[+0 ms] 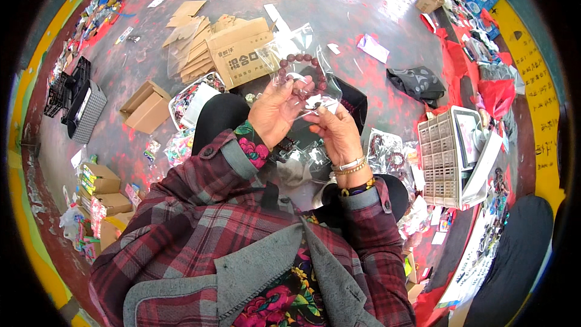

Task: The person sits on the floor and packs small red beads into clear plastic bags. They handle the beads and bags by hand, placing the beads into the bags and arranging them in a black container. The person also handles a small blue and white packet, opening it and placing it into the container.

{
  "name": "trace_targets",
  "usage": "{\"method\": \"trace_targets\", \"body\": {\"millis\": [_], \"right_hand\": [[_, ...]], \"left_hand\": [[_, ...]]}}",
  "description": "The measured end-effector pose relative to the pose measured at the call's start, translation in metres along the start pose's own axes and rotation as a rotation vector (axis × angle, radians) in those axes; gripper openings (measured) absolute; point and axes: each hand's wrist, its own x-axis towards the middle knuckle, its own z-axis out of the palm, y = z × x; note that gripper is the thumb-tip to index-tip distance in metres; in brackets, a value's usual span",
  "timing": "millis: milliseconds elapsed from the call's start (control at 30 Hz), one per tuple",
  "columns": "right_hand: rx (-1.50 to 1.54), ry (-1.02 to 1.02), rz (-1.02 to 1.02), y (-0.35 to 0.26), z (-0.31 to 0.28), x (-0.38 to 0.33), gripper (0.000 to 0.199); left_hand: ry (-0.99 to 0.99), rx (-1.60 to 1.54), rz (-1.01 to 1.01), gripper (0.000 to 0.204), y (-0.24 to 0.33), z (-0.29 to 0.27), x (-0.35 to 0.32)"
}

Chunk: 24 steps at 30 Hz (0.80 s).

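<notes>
A bracelet of round, dark reddish-brown wooden beads (301, 68) sits inside a clear, crinkled plastic bag (302, 54) that the seated person holds up in front of them, above their lap; the beads form a ring, glossy through the film, and the bag's upper part stands free and catches the light. The left hand (275, 109) has its fingers closed on the bag's lower left edge, the thumb pressing into the plastic just under the beads. The right hand (336, 128) pinches the bag's lower right corner between thumb and fingertips, a pale metal watch band (351, 164) and a beaded string at its wrist. Both forearms come out of red and grey plaid sleeves (200, 200). On the lap below the hands lie more clear bags (302, 157), what is in them too dim to tell. On the red-stained floor beyond, a brown cardboard box (242, 54) lies just behind the held bag, with flattened cardboard pieces (190, 36) beside it. To the left a smaller open cardboard box (145, 108) shows only its bare inside. To the right stands a pale plastic tray with many small compartments (439, 160); what they hold I cannot make out. Near it lie clear bags with dark bead rings (387, 151).
</notes>
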Motion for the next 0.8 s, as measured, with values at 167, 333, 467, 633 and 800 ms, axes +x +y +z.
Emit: {"method": "trace_targets", "body": {"millis": [167, 333, 467, 633, 800], "right_hand": [[0.302, -0.030, -0.053, 0.007, 0.001, 0.001, 0.017], [0.085, 0.085, -0.170, 0.012, 0.008, -0.001, 0.012], [-0.094, 0.136, -0.300, 0.012, 0.000, 0.002, 0.002], [-0.553, 0.210, -0.429, -0.011, -0.015, 0.002, 0.013], [-1.750, 0.397, -0.542, -0.037, -0.036, -0.003, 0.015]], "left_hand": [[-0.017, -0.039, 0.012, 0.014, -0.003, 0.010, 0.001], [0.009, 0.005, 0.003, 0.013, -0.006, 0.019, -0.004], [-0.054, 0.109, -0.001, 0.015, -0.012, 0.005, -0.001], [0.098, 0.365, -0.169, 0.022, -0.013, -0.005, -0.008], [0.410, 0.566, -0.422, 0.029, -0.022, -0.057, -0.015]]}}
